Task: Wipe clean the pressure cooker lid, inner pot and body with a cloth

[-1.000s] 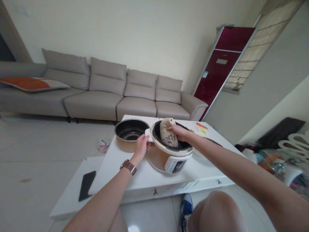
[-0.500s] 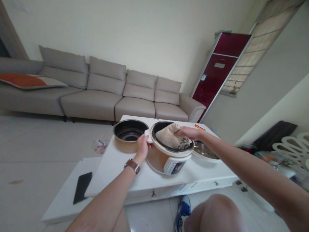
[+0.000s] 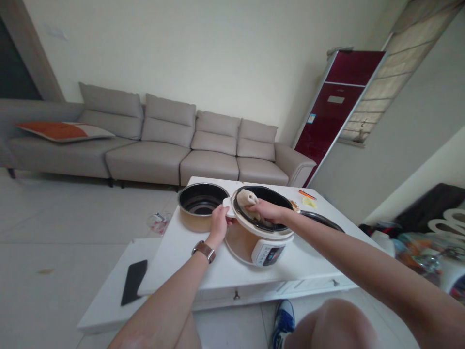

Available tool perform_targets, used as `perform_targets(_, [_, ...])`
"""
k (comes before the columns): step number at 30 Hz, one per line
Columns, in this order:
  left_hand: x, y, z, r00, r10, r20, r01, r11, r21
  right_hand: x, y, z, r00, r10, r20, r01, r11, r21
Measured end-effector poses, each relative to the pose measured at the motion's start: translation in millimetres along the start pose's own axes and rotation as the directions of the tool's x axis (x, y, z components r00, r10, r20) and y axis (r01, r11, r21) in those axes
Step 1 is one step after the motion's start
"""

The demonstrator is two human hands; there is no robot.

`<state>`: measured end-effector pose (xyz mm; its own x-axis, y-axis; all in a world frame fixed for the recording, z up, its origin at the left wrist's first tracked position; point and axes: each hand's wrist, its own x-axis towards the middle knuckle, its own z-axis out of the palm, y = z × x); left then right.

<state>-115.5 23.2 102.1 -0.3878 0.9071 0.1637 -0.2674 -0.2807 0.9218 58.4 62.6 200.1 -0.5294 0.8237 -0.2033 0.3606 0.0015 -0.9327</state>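
Note:
An electric pressure cooker (image 3: 241, 242) without its lid stands on a white table (image 3: 203, 261), its control panel facing me. My left hand (image 3: 219, 222) is closed around the white side handle (image 3: 228, 207) of the cooker. Inside the cooker's mouth, at its left part, my right hand (image 3: 267, 211) grips a beige cloth (image 3: 247, 198), which is bunched up with its rolled end rising above the rim. The cloth's lower part is partly hidden by my hand. Just left of the cooker sits a round inner pot (image 3: 187, 220), dark inside and gold outside.
Right of the cooker, a round dark-rimmed item (image 3: 323, 219) lies partly behind my right forearm. An orange pen-like object (image 3: 307, 194) and a yellow piece (image 3: 309, 202) lie near the table's back right. A black flat object (image 3: 134, 282) rests on the lower left shelf.
My right hand has moved the cloth from the right side of the cooker's mouth to its left side, bunching it up. My left hand stays on the handle. The view has shifted slightly.

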Motion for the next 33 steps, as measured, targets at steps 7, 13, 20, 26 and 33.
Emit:
perform_targets(7, [1.5,-2.3,3.6,1.000,-0.014,-0.023,0.013,0.999,-0.035,-40.3,-5.7,-66.9,0.929,0.301,0.215,-0.287,0.953,-0.097])
perform_targets(13, [2.6,-5.9,-3.1,1.000,-0.011,0.023,0.011,1.000,-0.009,-23.3,-14.7,-89.9,0.989,0.109,-0.098,-0.100,0.991,0.087])
perform_targets(20, [-0.2,-2.7,-9.3,0.997,-0.016,0.069,0.018,0.999,-0.031,11.1,-1.9,-14.9,0.977,-0.060,-0.207,0.073,0.996,0.055])
perform_targets(26, [0.9,-5.1,-1.8,0.999,0.000,0.036,0.003,0.996,-0.086,-19.2,0.5,-14.3,0.991,0.021,0.131,-0.018,0.999,-0.027])
perform_targets(33, [2.8,-6.8,0.9,1.000,-0.002,0.014,0.003,0.996,-0.088,-50.6,-16.9,-85.1,0.993,0.118,-0.005,-0.118,0.992,-0.047])
